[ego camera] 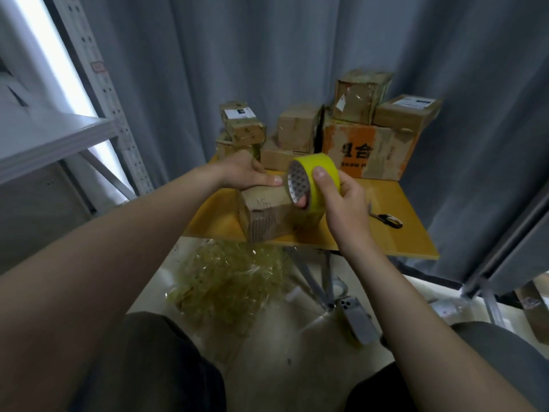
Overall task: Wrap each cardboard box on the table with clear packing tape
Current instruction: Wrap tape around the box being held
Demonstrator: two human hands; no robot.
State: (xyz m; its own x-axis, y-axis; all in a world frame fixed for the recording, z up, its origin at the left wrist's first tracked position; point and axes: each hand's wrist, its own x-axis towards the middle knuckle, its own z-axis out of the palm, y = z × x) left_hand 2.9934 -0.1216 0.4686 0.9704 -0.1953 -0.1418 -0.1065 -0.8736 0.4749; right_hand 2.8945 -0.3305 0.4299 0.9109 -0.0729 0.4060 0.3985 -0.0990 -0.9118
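Our left hand (pixel 243 171) clamps the top of the cardboard box (pixel 267 217), thumb laid flat along the upper face and fingers folded over its far side, while our right hand (pixel 341 209) grips the tape roll (pixel 322 169) with the thumb pressed on the outer band and at least one finger hooked through the core. The box stands at the near edge of the worktop (pixel 395 236), left of the middle, and the roll hovers just above its right end, close to or touching the upper corner; we cannot tell which. We cannot make out a free tape end, so the first risk, as we judge it, is a strip that lifts crooked or folds back onto itself when we pull. The second is the box itself: it sits so close to the near edge that a tug toward us could drag it off onto the floor (pixel 282 352), where a wad of used tape (pixel 231 278) lies. Turning the box to run tape round it needs room, and the far edge gives none, since a stack of boxes (pixel 365 144) lines it from corner to corner. The open room lies to the right of the box, along the near edge toward the right corner, though the scissors (pixel 389 219) lie there near the right edge and a sweeping forearm could knock them off.
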